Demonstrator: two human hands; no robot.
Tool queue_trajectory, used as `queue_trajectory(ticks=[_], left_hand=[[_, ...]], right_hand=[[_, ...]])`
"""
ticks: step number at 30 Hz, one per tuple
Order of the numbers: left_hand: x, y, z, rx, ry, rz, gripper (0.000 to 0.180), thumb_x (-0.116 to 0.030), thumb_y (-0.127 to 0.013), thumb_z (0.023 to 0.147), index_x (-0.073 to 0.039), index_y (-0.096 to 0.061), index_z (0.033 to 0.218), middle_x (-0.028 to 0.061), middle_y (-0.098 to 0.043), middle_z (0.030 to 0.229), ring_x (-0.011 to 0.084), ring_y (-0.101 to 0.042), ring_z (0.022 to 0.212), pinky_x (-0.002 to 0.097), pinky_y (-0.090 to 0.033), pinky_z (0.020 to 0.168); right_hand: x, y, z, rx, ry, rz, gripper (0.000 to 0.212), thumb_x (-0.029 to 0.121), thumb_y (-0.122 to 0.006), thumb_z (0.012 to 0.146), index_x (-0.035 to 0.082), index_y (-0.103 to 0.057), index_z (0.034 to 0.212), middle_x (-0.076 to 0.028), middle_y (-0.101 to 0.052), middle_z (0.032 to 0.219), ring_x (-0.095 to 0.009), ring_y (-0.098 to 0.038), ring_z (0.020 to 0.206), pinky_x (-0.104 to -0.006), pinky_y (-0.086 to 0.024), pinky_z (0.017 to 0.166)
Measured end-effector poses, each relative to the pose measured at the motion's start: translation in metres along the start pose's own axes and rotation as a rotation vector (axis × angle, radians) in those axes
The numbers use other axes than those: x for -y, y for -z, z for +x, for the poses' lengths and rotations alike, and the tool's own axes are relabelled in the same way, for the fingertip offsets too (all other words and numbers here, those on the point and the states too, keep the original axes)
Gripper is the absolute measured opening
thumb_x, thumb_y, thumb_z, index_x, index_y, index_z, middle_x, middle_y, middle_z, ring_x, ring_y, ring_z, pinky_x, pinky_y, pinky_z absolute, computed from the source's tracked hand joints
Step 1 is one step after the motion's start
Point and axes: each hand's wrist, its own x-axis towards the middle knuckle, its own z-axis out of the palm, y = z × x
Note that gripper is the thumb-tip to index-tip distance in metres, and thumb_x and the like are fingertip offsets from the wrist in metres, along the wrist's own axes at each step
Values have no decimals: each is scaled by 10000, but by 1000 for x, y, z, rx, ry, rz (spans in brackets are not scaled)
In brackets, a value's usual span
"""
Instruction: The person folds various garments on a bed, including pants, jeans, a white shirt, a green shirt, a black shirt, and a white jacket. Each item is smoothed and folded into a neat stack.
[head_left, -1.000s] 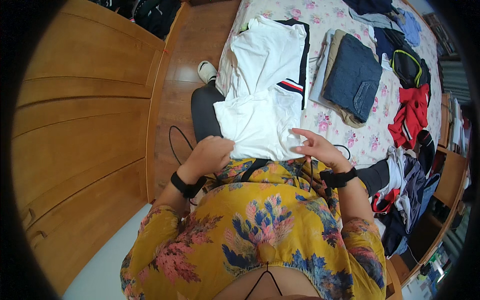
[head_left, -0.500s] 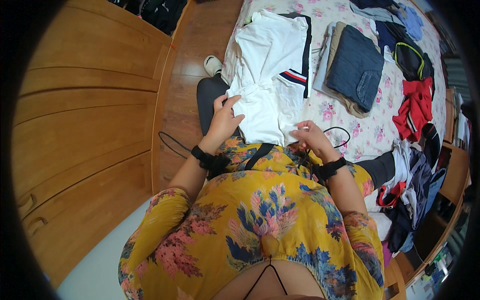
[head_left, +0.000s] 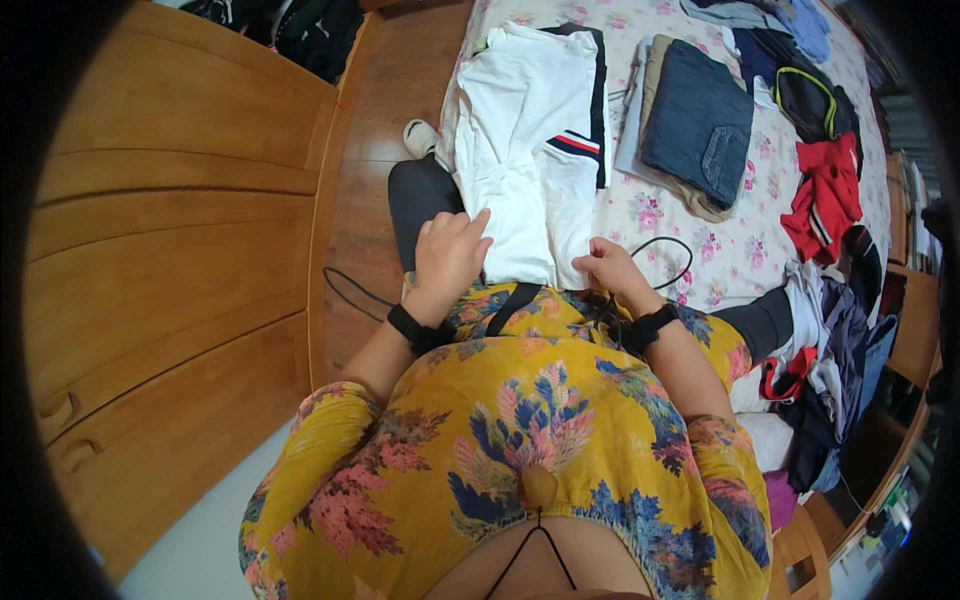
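A white long-sleeved shirt (head_left: 515, 95) lies on the bed in front of me, its near part reaching my lap. One sleeve is laid back along its right side, with a navy, white and red striped cuff (head_left: 575, 145). My left hand (head_left: 450, 255) is at the shirt's left edge, thumb and forefinger closed on the cloth, the other fingers curled. At the near right corner my right hand (head_left: 613, 272) pinches the sleeve's edge between thumb and fingers. Dark clothing (head_left: 600, 110) shows beneath the shirt's right side.
Folded trousers (head_left: 700, 120) are stacked right of the shirt on the flowered bedsheet (head_left: 650, 215). Farther right lie a red garment (head_left: 825, 195) and a loose heap of clothes (head_left: 840, 340). A wooden cabinet (head_left: 180, 230) stands left. A black cable (head_left: 690, 262) loops beside my right wrist.
My left hand has turned more palm-down and its spread fingers have curled at the shirt's edge. My right hand stays at the near corner, pinching the cloth. The view has shifted slightly.
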Motion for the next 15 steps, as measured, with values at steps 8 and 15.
queue_trajectory(ticks=[8, 15], left_hand=[[-5, 9, 2, -45, 40, -37, 501, -214, -735, 739, -33, -589, 1183, 96, -549, 887, 264, -537, 846, 376, -430, 754], [9, 10, -3, 185, 525, -1069, 727, -43, -681, 788, -37, -336, 1428, 172, -396, 1321, 246, -508, 1109, 288, -441, 888]], right_hand=[[10, -1, -11, 70, -10, 164, 184, 110, -572, 857, 38, -544, 1024, -31, -582, 868, -150, -583, 751, -312, -530, 582], [28, 17, -37, 281, 159, 344, 300, 87, -600, 878, 49, -510, 1161, -35, -605, 1045, -144, -577, 989, -313, -448, 919]])
